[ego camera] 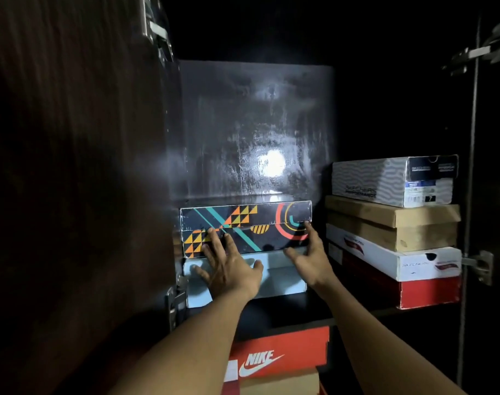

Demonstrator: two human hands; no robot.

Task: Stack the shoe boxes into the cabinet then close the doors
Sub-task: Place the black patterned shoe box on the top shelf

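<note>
Fingers, head view: your left fingers (214, 240) are spread wide and flat on the front face of the patterned box (243, 220), gripping nothing.
Right fingers: the tips (310, 228) are straight and loose. They touch the box's right front corner with the thumb stretched low, holding nothing.
Left hand (228, 269): the palm lies over the pale blue box (283, 277) underneath.
Right hand (311, 258): it sits just beside the box's right end.
Box position: it's on top of the pale blue box, on the left half of the shelf (285, 309), close by the open left door (72, 195).
Long axis: it runs left to right across you, long side facing you.
Direction from fingers: the box is straight ahead, so any push goes deeper into the cabinet.
Nearer hand: both touch, the left towards the box's left end and the right at its far corner.
Neighbours: a stack of boxes (385, 223) stands to the right with a gap between, and a red box (277, 357) sits below the shelf.
Watch for: push evenly, I'd say, or the box swivels. The doors are not yet shut.
</note>
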